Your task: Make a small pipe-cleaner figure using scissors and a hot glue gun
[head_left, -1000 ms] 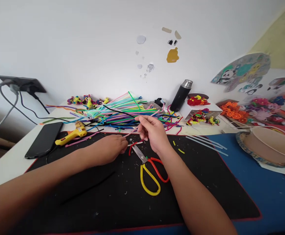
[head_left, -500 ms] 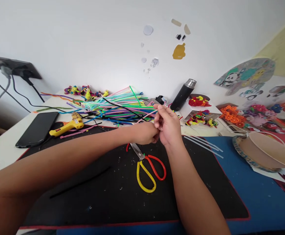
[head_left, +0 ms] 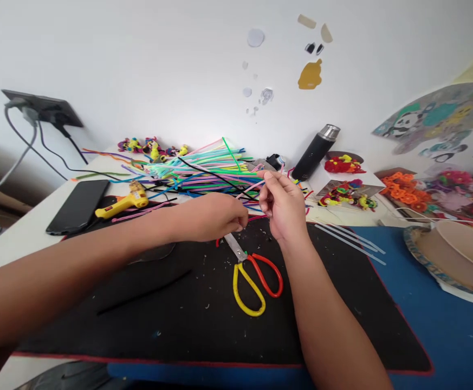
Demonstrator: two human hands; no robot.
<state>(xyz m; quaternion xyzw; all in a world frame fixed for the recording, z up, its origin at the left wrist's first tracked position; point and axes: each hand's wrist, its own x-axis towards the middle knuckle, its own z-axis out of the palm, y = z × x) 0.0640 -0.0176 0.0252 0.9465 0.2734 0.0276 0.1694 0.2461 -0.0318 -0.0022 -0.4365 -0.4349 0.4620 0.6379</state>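
My right hand (head_left: 284,208) is closed in a pinch, thumb and forefinger at a pink pipe cleaner (head_left: 252,189) that slants down to the left and passes behind my other hand. My left hand (head_left: 218,216) hangs over the top of the black mat, its fingers curled together; whatever is between them is hidden. A small gap separates the two hands. Below them lie scissors (head_left: 240,254) with one yellow and one red handle, the blade tips under my left hand. Just beyond my hands spreads a pile of many-coloured pipe cleaners (head_left: 203,168).
A black mat (head_left: 203,330) with a black pipe cleaner (head_left: 144,292) covers the front. To the left are a yellow glue gun (head_left: 124,205) and a phone (head_left: 77,206). Right are a black flask (head_left: 316,151), clear sticks (head_left: 354,241), a round basket (head_left: 423,249) and orange pieces (head_left: 405,189).
My left hand has drawn away to the left from my right hand, opening a gap between them. My right hand keeps its pinch. The whole view has shifted slightly.
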